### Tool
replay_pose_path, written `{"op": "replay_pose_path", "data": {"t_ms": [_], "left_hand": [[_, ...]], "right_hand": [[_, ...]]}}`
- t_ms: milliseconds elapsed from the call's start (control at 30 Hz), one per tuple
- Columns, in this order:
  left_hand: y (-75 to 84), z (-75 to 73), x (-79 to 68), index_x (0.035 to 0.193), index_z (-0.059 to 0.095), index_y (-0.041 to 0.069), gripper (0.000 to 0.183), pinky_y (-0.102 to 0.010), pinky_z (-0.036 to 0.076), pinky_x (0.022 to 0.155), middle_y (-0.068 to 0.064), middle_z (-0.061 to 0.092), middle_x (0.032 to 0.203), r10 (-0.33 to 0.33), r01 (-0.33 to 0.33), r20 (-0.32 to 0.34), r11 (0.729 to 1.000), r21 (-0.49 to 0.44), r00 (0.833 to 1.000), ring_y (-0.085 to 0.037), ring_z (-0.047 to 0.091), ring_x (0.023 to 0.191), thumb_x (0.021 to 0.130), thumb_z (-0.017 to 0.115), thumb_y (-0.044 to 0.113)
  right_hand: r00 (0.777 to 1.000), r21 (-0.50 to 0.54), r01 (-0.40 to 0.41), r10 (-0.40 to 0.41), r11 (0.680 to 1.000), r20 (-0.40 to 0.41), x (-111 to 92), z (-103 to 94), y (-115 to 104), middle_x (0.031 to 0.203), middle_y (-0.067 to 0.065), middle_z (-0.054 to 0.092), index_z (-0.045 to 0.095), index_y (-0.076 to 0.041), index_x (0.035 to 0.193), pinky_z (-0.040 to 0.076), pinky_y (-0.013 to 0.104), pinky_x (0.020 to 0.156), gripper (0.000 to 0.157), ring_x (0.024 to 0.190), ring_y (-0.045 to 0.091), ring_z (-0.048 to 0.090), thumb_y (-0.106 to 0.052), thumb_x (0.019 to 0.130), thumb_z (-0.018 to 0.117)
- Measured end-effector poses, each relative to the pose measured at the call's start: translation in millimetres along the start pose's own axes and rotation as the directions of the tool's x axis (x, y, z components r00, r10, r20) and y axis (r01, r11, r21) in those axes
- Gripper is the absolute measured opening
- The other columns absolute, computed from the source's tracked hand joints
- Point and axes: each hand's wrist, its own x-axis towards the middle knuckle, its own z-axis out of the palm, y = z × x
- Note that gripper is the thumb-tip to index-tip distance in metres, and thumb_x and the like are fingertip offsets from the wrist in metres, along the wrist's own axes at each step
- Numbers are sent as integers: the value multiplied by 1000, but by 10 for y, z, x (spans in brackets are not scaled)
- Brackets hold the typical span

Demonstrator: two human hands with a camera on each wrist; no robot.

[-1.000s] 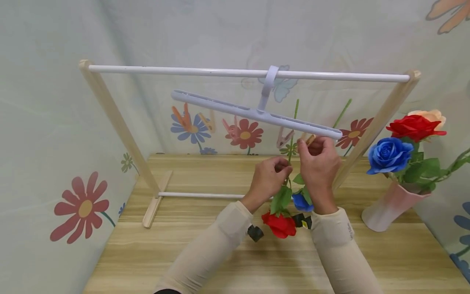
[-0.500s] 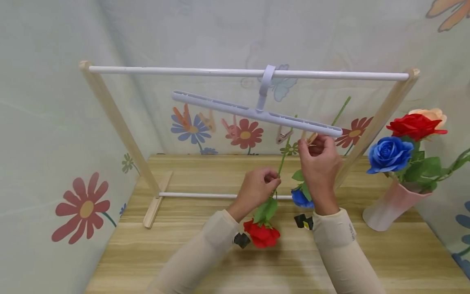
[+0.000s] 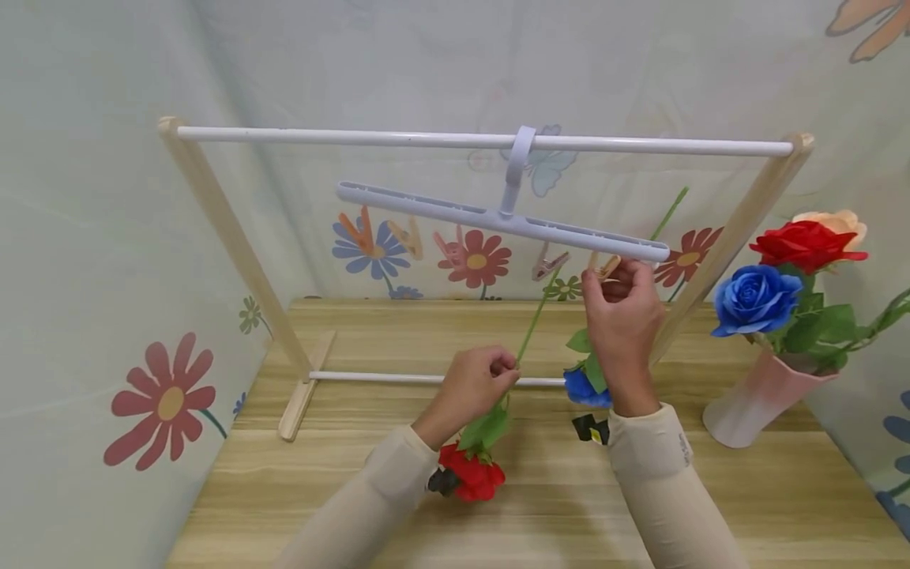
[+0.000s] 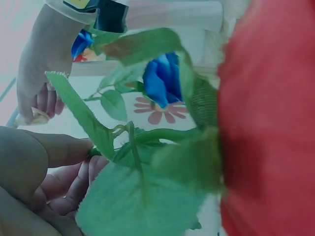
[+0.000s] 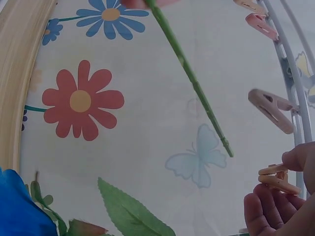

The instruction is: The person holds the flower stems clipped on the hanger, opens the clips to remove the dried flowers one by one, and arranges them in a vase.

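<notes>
In the head view my left hand (image 3: 472,387) pinches the stem (image 3: 536,316) of a red artificial rose (image 3: 472,472), its bloom hanging down near the left wrist. That rose's leaves (image 4: 138,191) fill much of the left wrist view. My right hand (image 3: 626,320) pinches a yellow-orange clothes peg (image 5: 279,183) under the right end of a lilac hanger (image 3: 498,224). Upside down beside the right wrist hangs a blue rose (image 3: 586,387); its stem rises behind the hand, which hides where it is held. The red rose's stem tip reaches near a pale pink peg (image 3: 550,266).
The hanger hooks, tilted down to the right, over the white bar (image 3: 320,137) of a wooden rack (image 3: 227,237). Orange (image 3: 358,231), yellow (image 3: 407,237) and pink (image 3: 451,249) pegs hang from its left half. A pink-white vase (image 3: 764,399) of roses stands at right.
My left hand has moved left and down with the red rose, drawing its stem away from the right hand. The right hand stays at the yellow-orange peg.
</notes>
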Motion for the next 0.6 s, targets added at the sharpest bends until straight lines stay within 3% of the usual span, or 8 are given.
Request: {"op": "replay_pose_path", "data": {"t_ms": [233, 367, 600], "left_hand": [[-112, -38, -132, 92, 73, 11, 5, -19, 52, 67, 3, 73, 81, 16, -16, 14, 999, 52, 1000, -4, 59, 69, 94, 73, 15], [-112, -95, -210, 95, 74, 11, 4, -20, 52, 65, 1, 74, 83, 9, -8, -1, 998, 60, 1000, -5, 59, 68, 94, 73, 15], [-61, -183, -315, 95, 76, 14, 4, -21, 53, 68, 4, 75, 85, 37, -33, -28, 987, 157, 999, -6, 58, 69, 94, 73, 16]], "right_hand": [[1000, -12, 7, -7, 1000, 6, -12, -11, 13, 110, 13, 73, 59, 1, 126, 51, 6, 73, 43, 83, -8, 62, -21, 93, 73], [1000, -16, 5, -5, 1000, 7, -20, -12, 17, 110, 13, 73, 59, 1, 126, 51, 5, 73, 43, 83, -7, 62, -20, 92, 74], [1000, -15, 6, -6, 1000, 12, -52, -27, 26, 112, 13, 72, 60, 1, 126, 51, 7, 77, 42, 85, -4, 63, -20, 93, 74]]}}
